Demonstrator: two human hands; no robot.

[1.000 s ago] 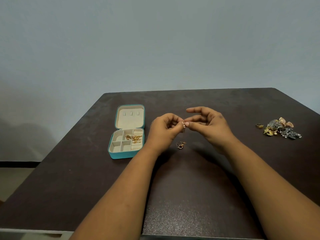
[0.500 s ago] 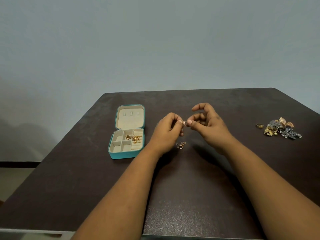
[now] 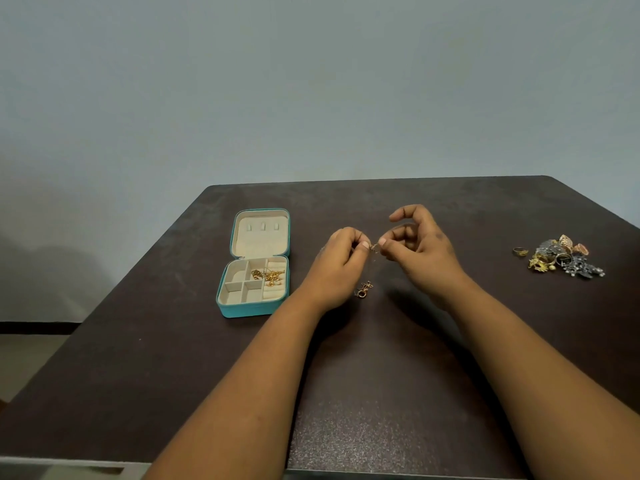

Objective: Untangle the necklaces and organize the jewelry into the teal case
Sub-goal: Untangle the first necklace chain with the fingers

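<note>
A dark table [image 3: 381, 393] is set against a plain grey-blue wall [image 3: 311, 81]. Above its middle, a thin gold necklace [image 3: 373, 247] is pinched between the 2 hands, which are brought close together: the left hand [image 3: 341, 263] is curled on 1 side of it, the right hand [image 3: 420, 245] on the other, with its index finger arched above. The necklace's lower end [image 3: 363, 290] is seen just by the table surface. To the left, the teal case [image 3: 254, 308] lies open, with gold chains [image 3: 270, 274] in 1 compartment. A jewelry pile [image 3: 562, 258] is heaped at the far right, a ring [image 3: 520, 251] just beside it.
</note>
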